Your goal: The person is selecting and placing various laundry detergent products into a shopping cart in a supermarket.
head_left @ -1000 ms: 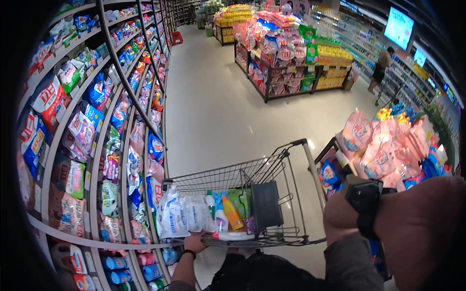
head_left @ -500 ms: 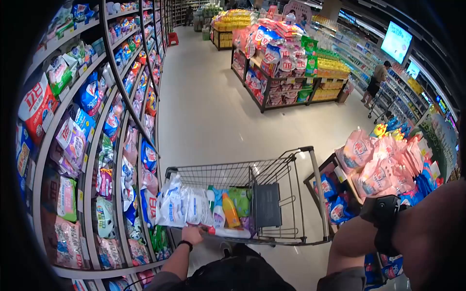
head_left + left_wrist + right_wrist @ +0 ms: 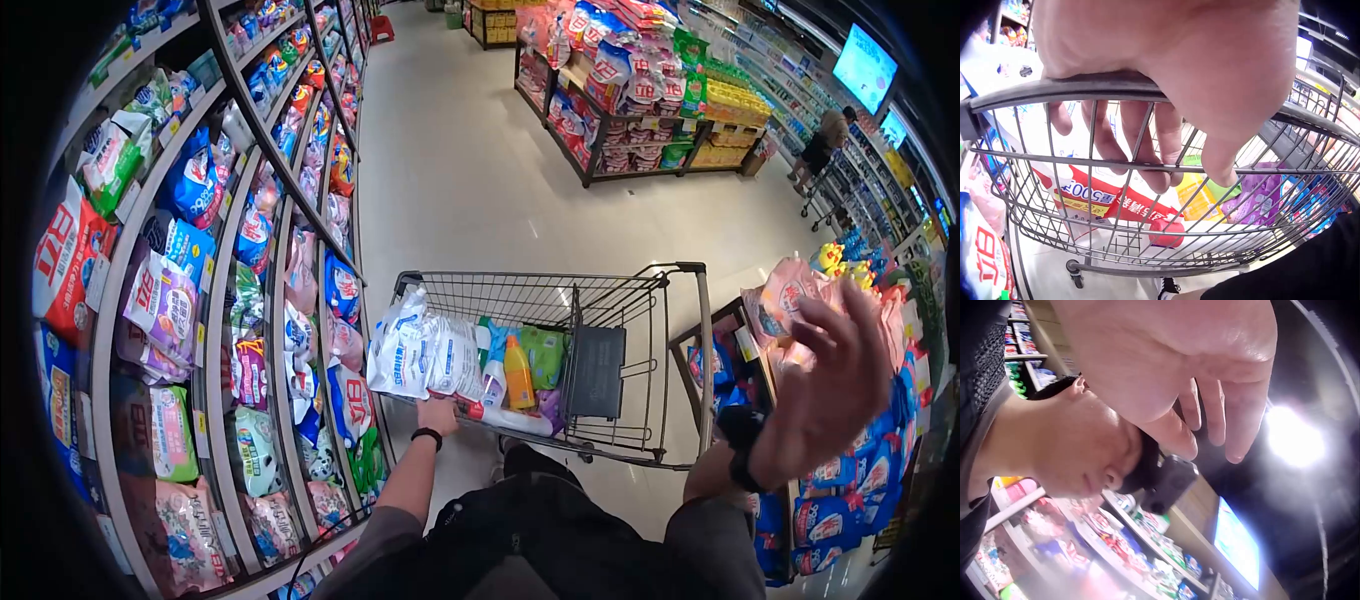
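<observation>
My left hand (image 3: 436,413) grips the side rim of a wire shopping cart (image 3: 704,340). In the left wrist view, its fingers (image 3: 1163,131) hang over the rim on the inside, with the thumb on the near side. Below them in the cart lie white printed bags (image 3: 455,355), an orange bottle (image 3: 517,372), a green pack (image 3: 543,357), a purple pack (image 3: 549,408) and a white bottle with a red cap (image 3: 1166,234). My right hand (image 3: 825,400) is raised beside the cart, holding nothing, its fingers spread and slightly bent.
Shelves of detergent bags (image 3: 165,305) run along the left. To the right, close to the cart, stands a display of pink bags (image 3: 785,290) and blue bags (image 3: 830,520). Another display (image 3: 640,80) is farther ahead, and a person (image 3: 825,140) stands beyond it.
My right arm, earlier raised close to the camera with its hand hidden, has lowered, and the hand now shows. The left hand has stayed on the cart rim.
</observation>
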A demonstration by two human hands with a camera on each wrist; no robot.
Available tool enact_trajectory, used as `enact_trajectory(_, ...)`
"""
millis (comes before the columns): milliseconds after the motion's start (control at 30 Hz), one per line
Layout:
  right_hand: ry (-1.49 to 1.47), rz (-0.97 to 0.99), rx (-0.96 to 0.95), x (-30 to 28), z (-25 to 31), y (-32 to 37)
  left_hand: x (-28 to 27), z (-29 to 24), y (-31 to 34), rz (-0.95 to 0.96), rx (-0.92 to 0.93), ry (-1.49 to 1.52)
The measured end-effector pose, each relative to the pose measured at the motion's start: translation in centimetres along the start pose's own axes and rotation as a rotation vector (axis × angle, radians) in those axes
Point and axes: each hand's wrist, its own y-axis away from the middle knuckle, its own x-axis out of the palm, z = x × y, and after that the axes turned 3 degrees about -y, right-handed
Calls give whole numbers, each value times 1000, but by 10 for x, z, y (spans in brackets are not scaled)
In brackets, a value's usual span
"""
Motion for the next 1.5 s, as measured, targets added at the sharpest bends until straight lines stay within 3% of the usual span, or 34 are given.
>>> enact_trajectory(33, -103, 67, 189, 20, -28, 17, -9, 2, -13, 24, -7, -20)
enact_trajectory(67, -108, 304, 438, 32, -52, 29, 1, 12, -34, 84, -9, 3)
enact_trajectory(133, -154, 596, 793, 75, -106, 72, -12, 13, -58, 83, 2, -61)
enact_trajectory(233, -19, 902, 700, 129, -175, 160, -43, 10, -93, 71, 7, -76)
enact_trajectory(300, 18, 1001, 700, 160, -185, 174, -53, 14, -120, 58, 27, -103)
enact_trajectory(367, -322, 1018, 957, 193, -194, 170, -60, 19, -152, 39, 49, -134)
enact_trajectory(400, -327, 1032, 975, 201, -205, 172, -65, 21, -167, 25, 56, -137)
enact_trajectory(467, -203, 1088, 743, 221, -227, 167, -81, 17, -198, 36, 49, -155)
enact_trajectory(567, 118, 753, 706, 216, -283, 153, -115, 17, -236, 66, 54, -184)
enact_trajectory(600, 228, 721, 758, 206, -297, 137, -120, 19, -248, 80, 62, -194)
enact_trajectory(667, 538, 794, 793, 186, -314, 99, -133, 26, -282, 70, 100, -198)
enact_trajectory(733, 647, 787, 866, 180, -337, 76, -155, 32, -320, 61, 134, -212)
enact_trajectory(833, 566, 666, 962, 168, -370, 59, -181, 41, -371, 54, 149, -195)
enact_trajectory(900, 803, 495, 1095, 151, -409, 71, -190, 47, -409, 19, 145, -185)
enact_trajectory(967, 1176, 676, 1301, 153, -421, 89, -209, 38, -427, -47, 178, -141)
enact_trajectory(1033, 944, 836, 1585, 135, -456, 138, -231, 22, -432, -42, 308, 5)
enact_trajectory(1067, 1026, 794, 1539, 137, -466, 176, -237, 14, -440, -16, 395, 99)
enact_trajectory(1167, 1170, 783, 1514, 173, -471, 191, -262, -2, -454, 174, 624, 210)
enact_trajectory(1367, 1142, 777, 1407, 217, -520, 173, -289, 2, -512, -45, 593, 206)
enact_trajectory(1467, 1064, 716, 1474, 249, -536, 150, -292, 7, -552, -141, 561, 209)
enact_trajectory(1500, 872, 600, 1660, 270, -528, 119, -293, 13, -568, -173, 568, 236)
